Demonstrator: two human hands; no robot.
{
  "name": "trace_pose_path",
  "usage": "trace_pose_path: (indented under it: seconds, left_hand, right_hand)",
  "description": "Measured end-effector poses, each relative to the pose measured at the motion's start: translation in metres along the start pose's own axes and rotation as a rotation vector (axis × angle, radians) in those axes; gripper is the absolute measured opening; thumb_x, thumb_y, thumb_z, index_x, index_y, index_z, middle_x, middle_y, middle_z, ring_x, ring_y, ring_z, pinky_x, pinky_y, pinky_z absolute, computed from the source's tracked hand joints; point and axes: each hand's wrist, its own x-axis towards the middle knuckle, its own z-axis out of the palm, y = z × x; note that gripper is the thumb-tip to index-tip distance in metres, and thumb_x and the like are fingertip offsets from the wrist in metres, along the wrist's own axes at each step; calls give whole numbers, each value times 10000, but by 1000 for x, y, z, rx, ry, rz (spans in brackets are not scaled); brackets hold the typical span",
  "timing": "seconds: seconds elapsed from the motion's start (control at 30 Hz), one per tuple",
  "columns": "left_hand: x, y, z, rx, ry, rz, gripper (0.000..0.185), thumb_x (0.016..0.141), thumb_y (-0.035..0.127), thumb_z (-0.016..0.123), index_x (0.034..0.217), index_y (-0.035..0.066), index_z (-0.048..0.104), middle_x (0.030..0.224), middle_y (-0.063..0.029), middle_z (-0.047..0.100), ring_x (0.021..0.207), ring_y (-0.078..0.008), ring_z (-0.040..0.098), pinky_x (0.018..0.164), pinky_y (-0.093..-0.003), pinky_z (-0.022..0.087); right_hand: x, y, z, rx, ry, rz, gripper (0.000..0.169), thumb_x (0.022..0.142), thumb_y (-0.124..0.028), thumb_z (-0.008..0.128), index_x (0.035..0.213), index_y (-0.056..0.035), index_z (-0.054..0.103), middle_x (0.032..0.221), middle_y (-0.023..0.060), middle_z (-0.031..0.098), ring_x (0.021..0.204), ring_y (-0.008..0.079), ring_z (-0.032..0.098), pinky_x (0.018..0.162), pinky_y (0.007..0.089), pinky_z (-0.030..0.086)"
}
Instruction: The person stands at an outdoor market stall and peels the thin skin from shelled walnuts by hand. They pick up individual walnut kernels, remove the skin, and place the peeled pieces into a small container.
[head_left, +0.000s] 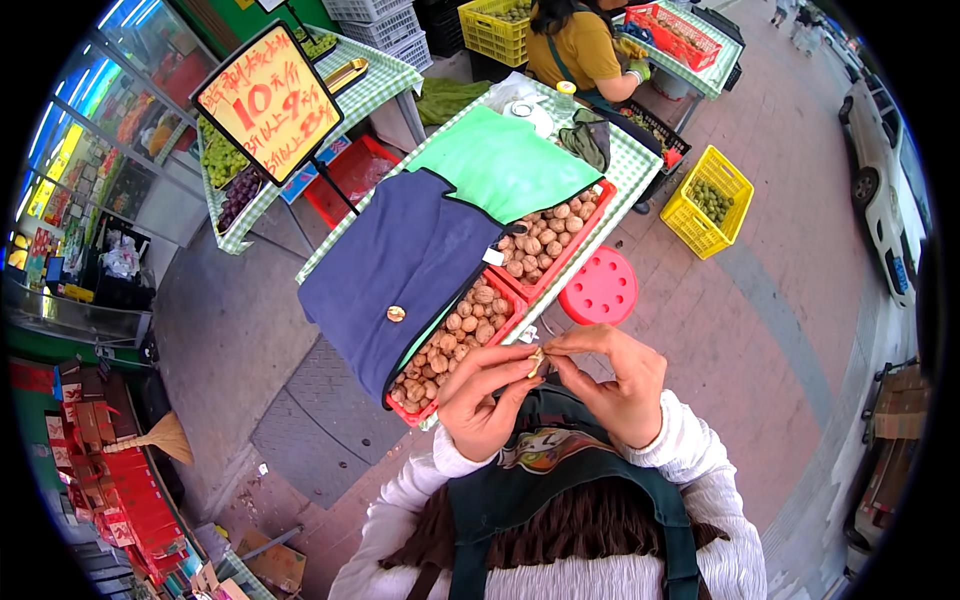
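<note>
A small pale piece of walnut kernel (535, 363) is pinched between the thumb and fingers of my left hand (480, 401). From the other side, the thumb and forefinger of my right hand (619, 382) grip its edge; fine detail between the fingertips is too small to see. Just beyond my left hand, a red crate (517, 304) holds whole walnuts (450, 341). A dark blue cloth (405, 240) covers much of it, with a cracked walnut (396, 314) lying on top. Farther off, a second red crate (606, 196) of walnuts is partly under a green cloth (502, 157).
A red plastic stool (598, 286) stands beside the checked table (637, 154). A yellow crate (707, 202) with green-husked nuts sits on the paving. A handwritten price sign (268, 103) rises at the left. Another person (581, 52) sits beyond the table; a parked car (881, 172) is at right.
</note>
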Motion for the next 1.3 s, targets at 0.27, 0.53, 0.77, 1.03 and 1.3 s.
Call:
trace_pose_path:
  seconds: [0.27, 0.53, 0.77, 1.03, 1.3]
  left_hand:
    - [-5, 2, 2, -31, 46, -44, 250, 752, -114, 655, 982, -31, 602, 1025, -179, 584, 908, -232, 617, 761, -283, 516]
    - [-7, -2, 6, -267, 77, -133, 211, 797, -127, 589, 992, -53, 553, 1068, -194, 558, 953, -230, 603, 809, -303, 517]
    - [-5, -5, 7, -463, 70, -217, 161, 864, -105, 501, 1018, -69, 536, 1083, -185, 541, 984, -223, 592, 841, -311, 521]
    - [-4, -1, 9, -360, 65, -263, 166, 849, -112, 528, 1005, -82, 576, 1035, -158, 554, 924, -190, 606, 811, -278, 520]
    - [-7, 1, 12, -250, 70, -297, 175, 822, -120, 568, 989, -81, 600, 1005, -131, 572, 877, -158, 609, 772, -244, 508]
  right_hand:
    - [0, 0, 10, -121, 50, -195, 307, 657, 104, 674, 934, 21, 570, 811, 114, 616, 687, 247, 604, 596, 314, 493]
    - [3, 2, 6, -92, 99, -134, 342, 653, 99, 688, 959, 26, 555, 820, 116, 622, 713, 251, 622, 626, 300, 501]
    - [5, 9, -14, 17, -100, 38, 291, 707, 45, 698, 973, -9, 593, 846, 91, 648, 755, 217, 649, 639, 272, 506]
    - [6, 4, -18, 19, -172, -54, 275, 723, 23, 698, 977, -9, 596, 839, 102, 641, 720, 238, 634, 604, 298, 503]
    - [-1, 2, -15, -156, -168, -170, 303, 704, 39, 683, 987, 6, 579, 781, 88, 583, 659, 232, 580, 581, 323, 479]
